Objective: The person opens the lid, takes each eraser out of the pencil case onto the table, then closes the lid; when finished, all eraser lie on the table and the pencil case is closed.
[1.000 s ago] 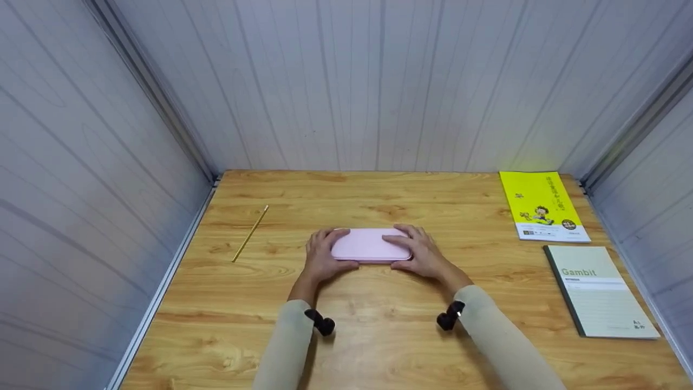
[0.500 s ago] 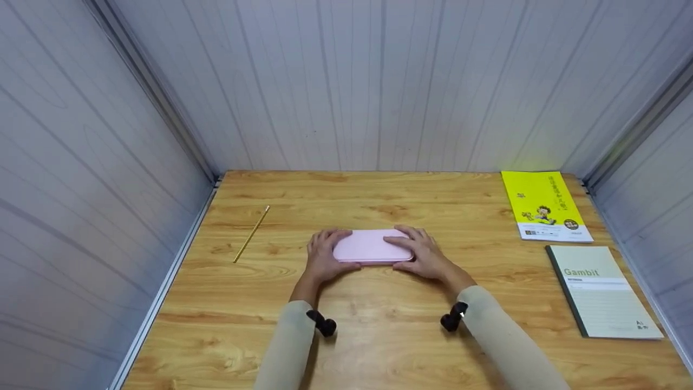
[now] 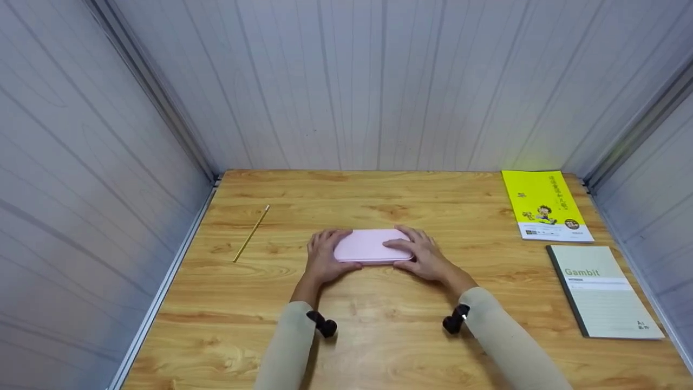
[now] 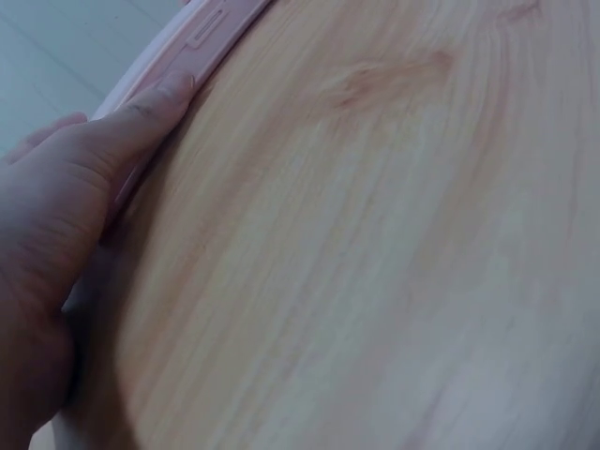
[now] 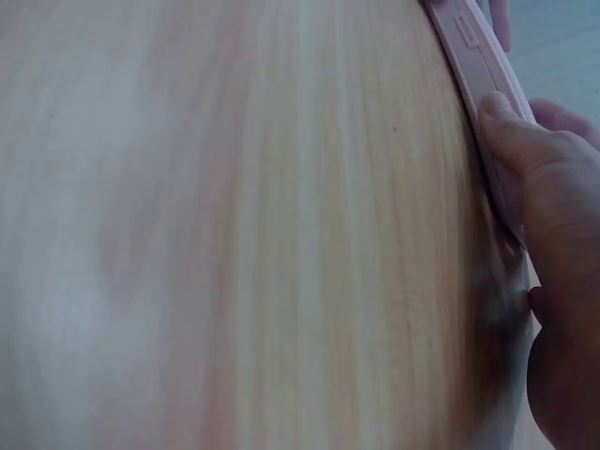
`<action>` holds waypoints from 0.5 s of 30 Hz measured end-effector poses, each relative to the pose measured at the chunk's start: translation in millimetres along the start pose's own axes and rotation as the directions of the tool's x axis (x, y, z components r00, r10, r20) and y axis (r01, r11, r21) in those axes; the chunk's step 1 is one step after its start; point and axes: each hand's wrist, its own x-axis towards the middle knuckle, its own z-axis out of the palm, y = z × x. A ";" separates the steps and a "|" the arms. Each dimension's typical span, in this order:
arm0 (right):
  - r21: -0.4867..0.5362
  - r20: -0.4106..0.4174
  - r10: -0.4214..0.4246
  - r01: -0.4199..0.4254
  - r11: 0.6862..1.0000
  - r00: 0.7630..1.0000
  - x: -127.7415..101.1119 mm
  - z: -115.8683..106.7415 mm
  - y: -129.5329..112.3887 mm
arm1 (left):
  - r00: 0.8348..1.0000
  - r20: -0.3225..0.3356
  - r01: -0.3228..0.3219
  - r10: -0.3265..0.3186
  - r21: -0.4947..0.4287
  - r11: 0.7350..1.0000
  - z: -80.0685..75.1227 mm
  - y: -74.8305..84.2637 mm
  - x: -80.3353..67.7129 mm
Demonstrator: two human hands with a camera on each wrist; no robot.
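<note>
Pink case point(image 3: 370, 245) lies flat on the wooden bench point(image 3: 379, 336), about mid-bench, long side running left-right, lid down. Left hand point(image 3: 323, 255) clamps its left end, fingers curled over the far edge, thumb on the near edge. Right hand point(image 3: 423, 252) clamps the right end the same way, fingers draped on top, thumb at the near side. Hands apart, one per end, both gripping the case.

Left wrist view: thumb point(image 4: 141, 112) pressed along the pink rim point(image 4: 202, 37), a small latch tab just beside the thumb tip, bench grain filling the rest. Right wrist view: thumb point(image 5: 511, 141) on the case edge point(image 5: 473, 47), another tab just past the tip.

Cream sleeves on both forearms, a small black camera mount at each wrist point(image 3: 324, 325).

Pencil point(image 3: 251, 233) lies slanted on the bench, well left of the case. Yellow booklet point(image 3: 544, 205) in the far right corner. Pale green notebook point(image 3: 601, 290) marked "Gambit" just nearer than it, along the right edge. Both well apart from the hands. Grey panelled walls point(image 3: 346, 81) close in the bench on left, far and right sides
</note>
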 end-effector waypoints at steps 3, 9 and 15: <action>0.006 -0.005 -0.002 0.002 1.000 1.000 0.8 0.0 -0.4 | 1.000 0.000 -0.006 0.006 0.017 1.000 -0.2 -0.5 -0.1; 0.003 -0.008 -0.007 0.007 1.000 1.000 0.0 -0.5 -0.6 | 0.999 -0.002 -0.035 0.035 0.055 0.998 0.8 -1.0 -0.1; 0.011 -0.021 -0.022 0.023 1.000 1.000 0.2 0.1 -0.8 | 0.999 -0.006 -0.035 0.036 0.077 0.996 1.1 -0.5 -1.1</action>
